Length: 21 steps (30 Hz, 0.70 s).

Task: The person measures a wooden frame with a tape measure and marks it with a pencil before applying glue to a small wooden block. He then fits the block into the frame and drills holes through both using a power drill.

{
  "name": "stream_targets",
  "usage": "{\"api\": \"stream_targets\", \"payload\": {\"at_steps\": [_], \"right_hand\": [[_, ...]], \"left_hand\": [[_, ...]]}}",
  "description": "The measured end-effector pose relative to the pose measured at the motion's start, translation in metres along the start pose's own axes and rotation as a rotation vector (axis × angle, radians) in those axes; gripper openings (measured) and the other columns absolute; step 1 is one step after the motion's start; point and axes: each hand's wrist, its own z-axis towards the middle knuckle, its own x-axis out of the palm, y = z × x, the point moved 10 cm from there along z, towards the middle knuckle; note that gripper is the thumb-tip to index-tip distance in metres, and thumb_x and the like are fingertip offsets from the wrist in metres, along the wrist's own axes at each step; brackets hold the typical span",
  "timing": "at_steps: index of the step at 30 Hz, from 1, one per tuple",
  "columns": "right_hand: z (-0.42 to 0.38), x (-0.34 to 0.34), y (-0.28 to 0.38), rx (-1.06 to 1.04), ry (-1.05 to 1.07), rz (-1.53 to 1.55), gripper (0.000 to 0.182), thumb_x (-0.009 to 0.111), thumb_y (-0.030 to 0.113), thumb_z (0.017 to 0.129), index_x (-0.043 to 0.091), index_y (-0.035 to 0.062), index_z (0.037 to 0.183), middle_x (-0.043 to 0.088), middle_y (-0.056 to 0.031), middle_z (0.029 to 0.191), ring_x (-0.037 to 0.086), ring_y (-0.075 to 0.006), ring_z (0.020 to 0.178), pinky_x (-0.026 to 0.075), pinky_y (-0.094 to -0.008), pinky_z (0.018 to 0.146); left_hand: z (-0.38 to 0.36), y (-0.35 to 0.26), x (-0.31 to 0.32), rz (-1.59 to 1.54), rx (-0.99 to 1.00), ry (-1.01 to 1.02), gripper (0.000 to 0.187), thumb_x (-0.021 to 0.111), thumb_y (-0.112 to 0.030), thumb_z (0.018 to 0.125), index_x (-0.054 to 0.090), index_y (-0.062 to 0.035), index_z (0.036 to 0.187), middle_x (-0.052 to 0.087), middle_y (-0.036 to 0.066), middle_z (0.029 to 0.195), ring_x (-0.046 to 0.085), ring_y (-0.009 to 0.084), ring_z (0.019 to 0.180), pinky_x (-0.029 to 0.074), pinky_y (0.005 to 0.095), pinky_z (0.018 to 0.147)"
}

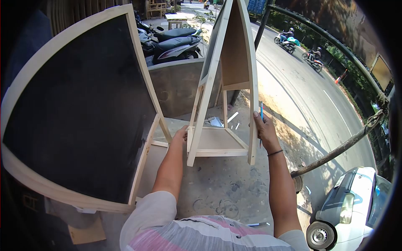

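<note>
In front of me stands a wooden A-frame chalkboard stand [204,113], seen from its side, with a framed lower shelf panel [220,140] between its legs. My left hand [182,133] is closed on its left side at shelf height; the fingertips are partly hidden by the wood. On the right leg, my right hand [265,129] grips with the thumb in front and the other fingers mostly hidden. A blue pen or pencil [261,109] sticks up from that same hand. Left of me is a large black chalkboard [79,108] with a pale, curved wooden frame.
Parked motorbikes [176,44] stand behind a low wall [176,88]. White scraps [216,121] lie on the concrete floor [226,188]. To the right are a horizontal pole [335,155], a parked car [349,205] and a road [301,83] with motorbike riders.
</note>
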Motion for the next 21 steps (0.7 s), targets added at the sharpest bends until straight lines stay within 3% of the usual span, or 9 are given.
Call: {"api": "stream_targets", "payload": {"at_steps": [3,4,6,11,13,21], "right_hand": [[0.004,0.000,-0.003,-0.012,0.020,-0.017,0.044,0.058,0.054,0.095,0.059,0.0108,0.091,0.056,0.0037,0.068,0.044,-0.0031,0.048,0.030,-0.0211,0.042],[0.003,0.000,-0.001,-0.005,0.018,-0.018,0.043,0.057,0.053,0.095,0.059,0.0106,0.091,0.057,0.0036,0.069,0.045,-0.0029,0.049,0.031,-0.0205,0.043],[0.003,0.000,-0.001,0.014,0.012,-0.029,0.043,0.057,0.053,0.096,0.059,0.0103,0.091,0.057,0.0036,0.069,0.045,-0.0028,0.050,0.031,-0.0203,0.043],[0.002,0.001,-0.005,0.037,0.003,-0.005,0.042,0.057,0.050,0.097,0.060,0.0082,0.092,0.054,0.0037,0.069,0.045,-0.0034,0.052,0.033,-0.0207,0.045],[0.003,0.000,-0.007,0.039,-0.004,-0.009,0.042,0.057,0.050,0.097,0.060,0.0080,0.092,0.057,0.0025,0.070,0.048,-0.0037,0.053,0.035,-0.0205,0.046],[-0.004,0.000,-0.006,0.066,-0.007,-0.012,0.042,0.058,0.051,0.096,0.061,0.0087,0.092,0.060,0.0014,0.073,0.051,-0.0043,0.056,0.038,-0.0203,0.048]], "left_hand": [[0.057,0.013,-0.004,0.007,-0.031,0.028,0.032,0.065,-0.041,0.087,0.066,-0.0081,0.088,0.064,0.003,0.077,0.060,0.0165,0.060,0.056,0.0361,0.061],[0.063,0.019,-0.006,0.018,-0.125,0.051,0.024,0.066,-0.035,0.087,0.064,-0.0109,0.085,0.065,0.002,0.077,0.061,0.0158,0.059,0.057,0.0358,0.059],[0.079,0.021,-0.009,0.048,-0.141,0.023,0.023,0.065,-0.034,0.087,0.064,-0.0109,0.086,0.066,0.003,0.078,0.063,0.0162,0.061,0.058,0.0363,0.061],[0.048,0.018,0.002,0.022,-0.138,0.034,0.023,0.064,-0.030,0.088,0.065,-0.0070,0.093,0.068,0.007,0.084,0.067,0.0204,0.069,0.060,0.0392,0.065],[0.027,0.010,0.016,-0.195,-0.055,0.087,0.026,0.062,-0.025,0.088,0.064,-0.0019,0.098,0.068,0.011,0.086,0.069,0.0249,0.075,0.060,0.0419,0.068],[0.027,0.012,0.023,-0.138,-0.118,0.105,0.025,0.060,-0.020,0.088,0.064,0.0016,0.101,0.069,0.014,0.088,0.070,0.0266,0.075,0.061,0.0409,0.070]]}}
